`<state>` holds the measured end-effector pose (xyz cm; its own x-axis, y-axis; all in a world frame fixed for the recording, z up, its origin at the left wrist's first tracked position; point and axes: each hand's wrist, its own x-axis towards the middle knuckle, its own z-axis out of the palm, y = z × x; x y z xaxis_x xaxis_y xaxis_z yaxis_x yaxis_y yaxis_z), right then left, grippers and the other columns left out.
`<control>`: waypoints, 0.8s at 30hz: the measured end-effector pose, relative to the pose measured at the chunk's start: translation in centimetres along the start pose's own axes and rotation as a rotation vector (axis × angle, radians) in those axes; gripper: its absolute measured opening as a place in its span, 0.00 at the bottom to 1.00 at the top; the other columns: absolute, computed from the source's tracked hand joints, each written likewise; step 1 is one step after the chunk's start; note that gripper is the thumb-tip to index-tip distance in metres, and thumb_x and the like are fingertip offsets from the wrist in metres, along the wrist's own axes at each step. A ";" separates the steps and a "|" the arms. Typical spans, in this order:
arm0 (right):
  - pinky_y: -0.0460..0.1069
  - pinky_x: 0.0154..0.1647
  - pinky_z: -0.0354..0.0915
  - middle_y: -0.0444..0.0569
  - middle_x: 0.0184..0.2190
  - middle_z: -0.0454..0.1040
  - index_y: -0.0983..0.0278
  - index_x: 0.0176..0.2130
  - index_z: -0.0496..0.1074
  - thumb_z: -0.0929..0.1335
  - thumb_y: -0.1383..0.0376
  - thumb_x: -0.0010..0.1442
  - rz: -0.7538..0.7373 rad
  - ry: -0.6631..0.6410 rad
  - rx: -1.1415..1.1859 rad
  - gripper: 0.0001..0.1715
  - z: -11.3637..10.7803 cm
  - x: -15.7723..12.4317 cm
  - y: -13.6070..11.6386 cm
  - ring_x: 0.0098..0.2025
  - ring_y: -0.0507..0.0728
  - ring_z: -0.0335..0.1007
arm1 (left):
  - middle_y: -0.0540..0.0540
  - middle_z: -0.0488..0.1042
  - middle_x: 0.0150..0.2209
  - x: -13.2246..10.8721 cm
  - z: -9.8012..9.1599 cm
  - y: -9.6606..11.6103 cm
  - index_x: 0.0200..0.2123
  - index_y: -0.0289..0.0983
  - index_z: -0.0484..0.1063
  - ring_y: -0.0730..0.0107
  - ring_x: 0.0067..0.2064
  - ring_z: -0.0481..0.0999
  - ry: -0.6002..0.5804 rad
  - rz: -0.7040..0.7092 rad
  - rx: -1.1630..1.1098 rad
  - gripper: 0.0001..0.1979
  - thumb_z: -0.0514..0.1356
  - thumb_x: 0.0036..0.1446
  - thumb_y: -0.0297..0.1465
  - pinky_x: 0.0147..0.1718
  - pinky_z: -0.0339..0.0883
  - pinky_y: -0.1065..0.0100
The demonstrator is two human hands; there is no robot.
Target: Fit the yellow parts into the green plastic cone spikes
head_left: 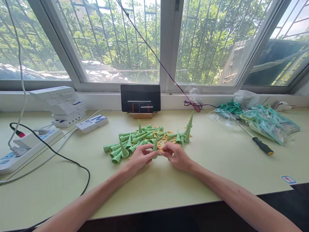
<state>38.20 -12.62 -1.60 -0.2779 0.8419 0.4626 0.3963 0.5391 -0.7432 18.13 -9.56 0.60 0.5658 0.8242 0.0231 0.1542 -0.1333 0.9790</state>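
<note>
My left hand (142, 157) is closed round a green cone (155, 145), which points upward. Beside it, my right hand (176, 156) pinches a small yellow piece (161, 150) against the cone's right side. Behind and left of my hands lies a pile of green cones (118, 151), some upright and most on their sides. Small yellow pieces (166, 136) are scattered among them. Just behind my right hand stands a cluster of green cones (187, 132) with yellow bits at its edges.
White boxes (64, 104) are stacked at the back left, near a power strip (29, 151) with cables. A black tablet (140, 93) leans at the window. On the right lie a screwdriver (263, 146) and bagged green parts (265, 122). The table's front edge runs below my arms.
</note>
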 end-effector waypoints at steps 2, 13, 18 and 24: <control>0.46 0.28 0.61 0.44 0.27 0.70 0.63 0.33 0.68 0.66 0.66 0.62 -0.004 -0.003 -0.001 0.05 0.0 0.0 0.0 0.26 0.51 0.62 | 0.54 0.61 0.20 0.0 0.0 0.1 0.33 0.35 0.72 0.78 0.21 0.54 -0.010 0.004 -0.014 0.15 0.63 0.55 0.43 0.20 0.47 0.73; 0.45 0.28 0.59 0.43 0.26 0.69 0.63 0.32 0.68 0.67 0.66 0.62 -0.010 0.004 -0.019 0.05 0.2 -0.1 0.0 0.25 0.50 0.60 | 0.53 0.61 0.22 0.0 0.1 0.1 0.30 0.35 0.73 0.78 0.24 0.51 -0.020 -0.007 -0.099 0.12 0.65 0.53 0.38 0.20 0.43 0.73; 0.45 0.28 0.60 0.43 0.26 0.69 0.63 0.32 0.67 0.66 0.66 0.62 -0.014 0.005 -0.009 0.06 0.2 -0.1 -0.2 0.26 0.50 0.61 | 0.53 0.58 0.24 -0.1 0.2 0.2 0.28 0.35 0.72 0.77 0.25 0.50 -0.023 -0.005 -0.129 0.12 0.65 0.54 0.38 0.21 0.41 0.72; 0.45 0.27 0.59 0.42 0.25 0.68 0.63 0.31 0.66 0.66 0.66 0.62 -0.031 0.012 -0.001 0.08 0.2 0.0 -0.3 0.24 0.50 0.59 | 0.53 0.57 0.24 -0.1 0.1 0.1 0.26 0.35 0.71 0.77 0.25 0.50 -0.012 -0.006 -0.117 0.14 0.65 0.54 0.39 0.21 0.43 0.72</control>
<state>37.87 -12.84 -1.46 -0.2799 0.8248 0.4913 0.3885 0.5653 -0.7277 18.21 -9.75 0.71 0.5754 0.8178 0.0156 0.0622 -0.0627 0.9961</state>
